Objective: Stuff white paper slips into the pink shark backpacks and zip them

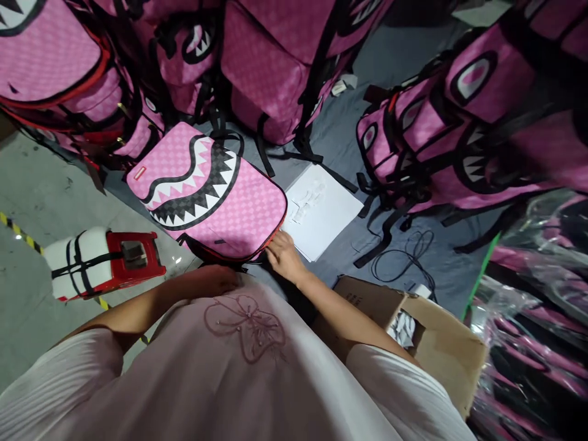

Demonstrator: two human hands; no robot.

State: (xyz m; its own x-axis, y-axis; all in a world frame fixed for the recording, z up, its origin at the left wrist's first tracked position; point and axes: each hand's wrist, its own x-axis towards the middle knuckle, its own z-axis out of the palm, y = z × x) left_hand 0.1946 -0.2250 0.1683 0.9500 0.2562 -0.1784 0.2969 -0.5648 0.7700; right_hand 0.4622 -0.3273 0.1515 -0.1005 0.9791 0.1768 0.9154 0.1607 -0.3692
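Observation:
A pink checkered backpack [248, 211] with a black-and-white shark mouth lies on its back on the grey-covered table in front of me. My right hand [283, 256] is at its near right corner, fingers curled and closed on the red-trimmed zipper edge. Close to my body, my left hand [223, 278] is beside the bag's lower side; shadow hides its fingers, so I cannot make out its grip. White paper sheets [316, 214] lie just right of the backpack, partly tucked near its edge.
More pink backpacks [275, 67] stand along the back, with others [427, 141] at right. An open cardboard box [445, 349] and plastic-wrapped bags [533, 331] are at lower right. A black cord [404, 257] lies coiled. A white-and-red strapped case [101, 263] sits lower left.

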